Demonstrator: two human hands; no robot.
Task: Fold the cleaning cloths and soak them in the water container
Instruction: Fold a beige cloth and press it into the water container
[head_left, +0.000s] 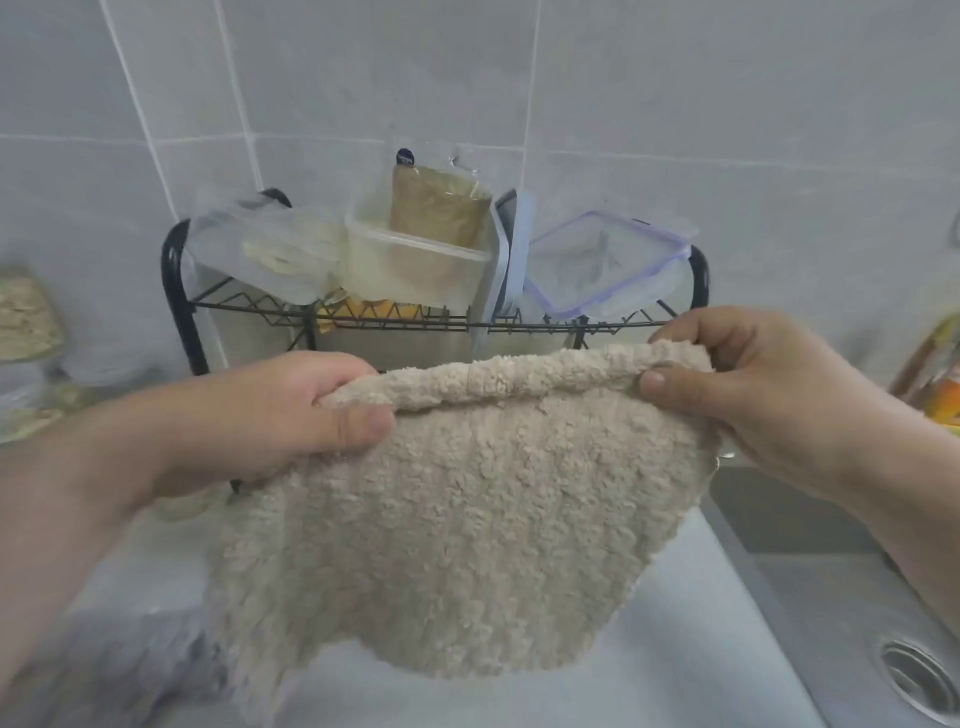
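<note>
While both hands hold it up by its top edge, a beige fluffy cleaning cloth (457, 525) hangs spread in the air above a white water container (691, 649), its lower rounded edge hanging over the container's white inside; whether it touches the surface cannot be told. The left hand (275, 415) pinches the cloth's upper left corner, thumb in front and fingers curled behind. The right hand (748, 374) pinches the upper right corner the same way, thumb pressed on the front face and fingers wrapped over the folded-over top hem. Between the two hands the top edge runs nearly level and taut, with a narrow strip rolled forward.

Behind the cloth, against the grey tiled wall (675, 104), a black wire rack (179, 291) stands at the back edge of the counter. On it sit clear plastic boxes: one (415, 270) in the middle holding a brown packet (441, 208), and one with a purple-trimmed lid (608, 265) leaning at the right end. At the lower right a metal sink drain (922, 680) shows beside the container.
</note>
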